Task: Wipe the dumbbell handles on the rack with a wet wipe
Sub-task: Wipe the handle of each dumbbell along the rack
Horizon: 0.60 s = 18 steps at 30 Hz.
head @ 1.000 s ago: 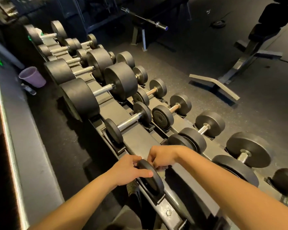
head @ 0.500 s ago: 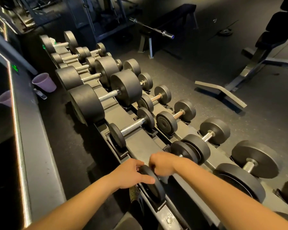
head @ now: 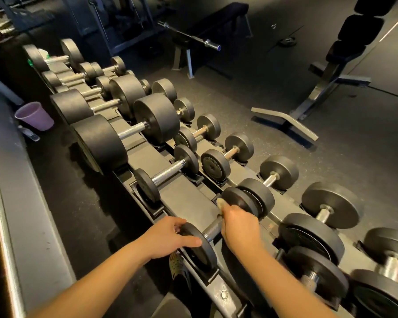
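Steel handle [head: 213,228] 1, wipe [head: 221,201] 1: right hand [head: 239,226] | plate [head: 200,253] 1: left hand [head: 170,236]

Dark metal rack [head: 182,197], black round-headed dumbbells [head: 168,172] with chrome handles side by side in its cradles.

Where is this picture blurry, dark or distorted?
Head view: dim, far machines lost in shadow; motion blur smears the lower-right dumbbell handle; the wide-angle lens bends the ledge; the right hand, wet wipe and left hand on the near plate look fairly sharp.
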Available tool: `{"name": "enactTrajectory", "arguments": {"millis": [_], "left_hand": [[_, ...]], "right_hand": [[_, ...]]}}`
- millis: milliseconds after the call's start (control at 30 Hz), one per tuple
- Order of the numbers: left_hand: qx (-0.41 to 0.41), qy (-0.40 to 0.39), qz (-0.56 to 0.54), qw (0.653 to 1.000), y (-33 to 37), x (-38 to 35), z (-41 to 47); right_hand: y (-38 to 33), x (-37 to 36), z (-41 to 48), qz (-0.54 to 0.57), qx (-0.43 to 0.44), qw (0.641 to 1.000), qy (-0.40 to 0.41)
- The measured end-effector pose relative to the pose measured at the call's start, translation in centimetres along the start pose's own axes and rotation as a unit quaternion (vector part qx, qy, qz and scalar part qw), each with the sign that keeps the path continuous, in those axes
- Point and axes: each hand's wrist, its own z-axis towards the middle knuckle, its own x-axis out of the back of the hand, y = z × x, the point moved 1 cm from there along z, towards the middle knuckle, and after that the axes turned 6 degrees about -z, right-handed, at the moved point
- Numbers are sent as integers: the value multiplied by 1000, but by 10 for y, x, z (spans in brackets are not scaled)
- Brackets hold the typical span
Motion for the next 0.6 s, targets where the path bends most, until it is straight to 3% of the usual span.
{"name": "enactTrajectory", "arguments": {"millis": [100,167,233,300,367,500,533,600], "left_hand": [[2,-6,-20,1000,-5,0,1],[-1,-5,-29,1000,-9,1,2],[1,-10,-30,999,-10,2,2],[2,-10,-24,1000,-9,5,-1],[11,-11,-23,1000,-11,7,1],[14,-17,-33,999,-4,8,-2],[11,-16,-34,999,-4,7,-1],[10,-9,-30,999,-5,6,0]], "right_hand": [[-8,-10,-35,224,35,973,42],[-9,-20,-47,278,25,958,61],[3,-28,-38,330,-85,937,78],[15,-31,-21,413,-225,879,74],[16,-31,-7,533,-335,775,60],[0,-25,6,712,-513,476,54],[-4,-25,8,737,-526,421,53],[-16,-26,4,768,-519,374,24]]}}
